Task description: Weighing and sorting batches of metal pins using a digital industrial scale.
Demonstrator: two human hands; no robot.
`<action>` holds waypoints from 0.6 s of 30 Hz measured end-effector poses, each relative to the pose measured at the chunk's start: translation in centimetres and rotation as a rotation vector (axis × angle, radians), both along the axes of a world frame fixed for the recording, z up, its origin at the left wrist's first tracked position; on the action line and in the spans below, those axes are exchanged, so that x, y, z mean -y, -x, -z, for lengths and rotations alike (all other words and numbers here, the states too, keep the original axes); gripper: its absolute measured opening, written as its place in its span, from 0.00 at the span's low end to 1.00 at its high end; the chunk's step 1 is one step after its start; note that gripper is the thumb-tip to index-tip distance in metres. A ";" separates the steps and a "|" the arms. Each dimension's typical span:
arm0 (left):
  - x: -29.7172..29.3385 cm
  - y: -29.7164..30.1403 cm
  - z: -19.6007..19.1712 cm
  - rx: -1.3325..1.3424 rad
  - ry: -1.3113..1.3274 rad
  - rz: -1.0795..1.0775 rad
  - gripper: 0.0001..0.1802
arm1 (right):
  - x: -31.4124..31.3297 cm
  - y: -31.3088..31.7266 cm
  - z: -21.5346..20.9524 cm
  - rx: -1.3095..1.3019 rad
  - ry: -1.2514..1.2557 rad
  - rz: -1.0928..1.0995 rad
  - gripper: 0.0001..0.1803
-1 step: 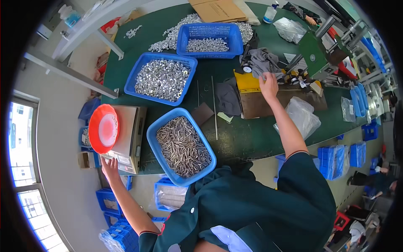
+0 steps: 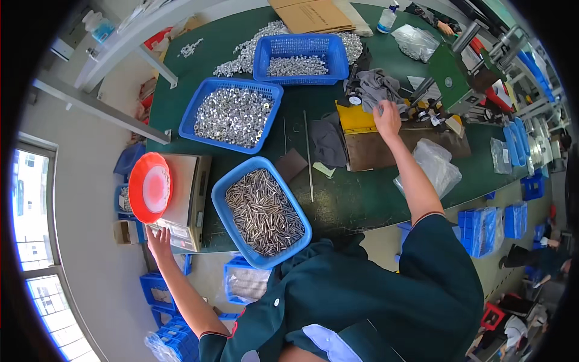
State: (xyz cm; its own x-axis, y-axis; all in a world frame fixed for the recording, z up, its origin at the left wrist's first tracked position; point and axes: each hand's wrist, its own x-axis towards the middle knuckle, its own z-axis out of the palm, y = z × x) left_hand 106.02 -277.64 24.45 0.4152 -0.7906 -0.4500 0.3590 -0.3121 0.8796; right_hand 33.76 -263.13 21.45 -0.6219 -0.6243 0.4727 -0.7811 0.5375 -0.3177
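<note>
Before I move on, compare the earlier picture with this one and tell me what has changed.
Nothing visibly changed. The left hand rests at the front edge of the scale that carries the red bowl; the right hand reaches to the grey cloth beyond the yellow sheet. The blue basket of metal pins lies where it was.

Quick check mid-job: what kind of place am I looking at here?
Likely a small factory sorting or packing bench: blue baskets of metal nuts and pins on a green table, with a weighing scale at the left hand.
</note>
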 end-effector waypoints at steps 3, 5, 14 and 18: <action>1.9 -2.5 1.3 -0.073 -0.075 -0.015 0.36 | 2.6 2.3 0.2 -0.044 -0.100 0.062 0.18; 2.5 -2.7 1.7 -0.058 -0.090 -0.033 0.31 | 4.0 2.9 0.5 -0.074 -0.330 0.161 0.21; 3.9 -1.7 0.3 -0.151 -0.121 -0.078 0.18 | 6.7 7.3 2.7 0.248 -0.423 0.246 0.15; 4.2 -0.8 -0.6 -0.190 -0.226 -0.061 0.15 | 8.6 10.1 -1.5 0.533 0.242 0.397 0.23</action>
State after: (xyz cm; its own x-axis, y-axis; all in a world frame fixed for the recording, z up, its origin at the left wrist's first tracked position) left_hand 106.83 -281.85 25.10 0.3506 -0.6380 -0.6856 0.5345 -0.4648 0.7059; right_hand 23.70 -271.76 22.97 -0.9661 -0.2185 0.1372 -0.2456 0.6157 -0.7488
